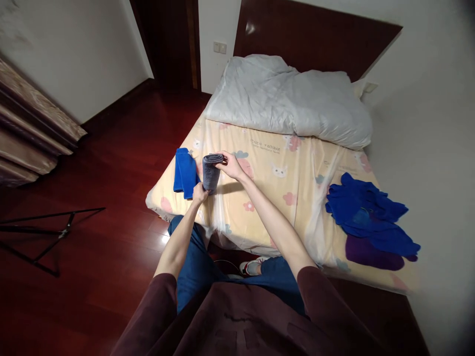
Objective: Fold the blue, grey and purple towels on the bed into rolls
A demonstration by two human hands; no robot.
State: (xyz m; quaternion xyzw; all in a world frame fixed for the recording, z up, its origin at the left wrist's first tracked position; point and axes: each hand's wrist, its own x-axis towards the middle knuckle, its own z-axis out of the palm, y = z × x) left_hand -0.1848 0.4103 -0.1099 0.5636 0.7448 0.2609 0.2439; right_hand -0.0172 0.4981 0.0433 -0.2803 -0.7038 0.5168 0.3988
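Observation:
A grey towel (210, 174), folded into a thick narrow bundle, is held upright over the near left part of the bed. My left hand (201, 193) grips its lower end. At its top right edge, my right hand (230, 166) has fingers and thumb closed on the layers. Just left of the grey towel lie folded blue towels (184, 172), flat on the sheet near the bed's left edge. A crumpled heap of blue cloths (365, 207) rests on the right side of the bed, with a purple cloth (371, 253) partly under it.
A patterned yellow sheet (274, 198) covers the bed. The bunched grey-white quilt (293, 99) lies by the dark headboard (311, 37). On the floor at left stand black tripod legs (61, 233), with a curtain (33, 128) behind them. The bed's near edge is at my legs.

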